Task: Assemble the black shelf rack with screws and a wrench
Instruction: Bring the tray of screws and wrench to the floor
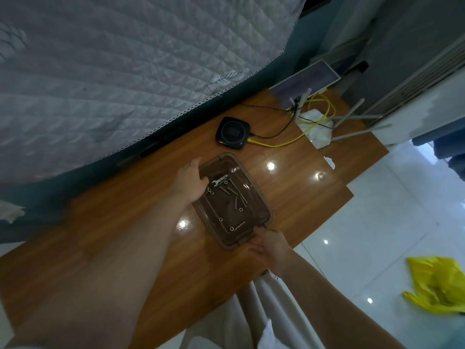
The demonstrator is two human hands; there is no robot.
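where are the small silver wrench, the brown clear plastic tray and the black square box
small silver wrench (219, 180), head view, middle of its handle
brown clear plastic tray (259, 197), head view, right-hand wall
black square box (232, 133), head view, centre of its top

My feed reads dim, with a cool grey-blue cast. Three hard white spots of glare, reflections of lights above, sit on the glossy wooden worktop (289, 197). Smaller ones dot the white tiled floor (377, 222) at right, the brightest area in view. The quilted bed cover (100, 84) lies in flat grey shade. Wide-angle bending curves straight lines toward the edges, and the yellow bag (437, 285) and the near forearms smear. The left hand (192, 182) and right hand (268, 244) are soft and dark, so I cannot read their fingers' hold.
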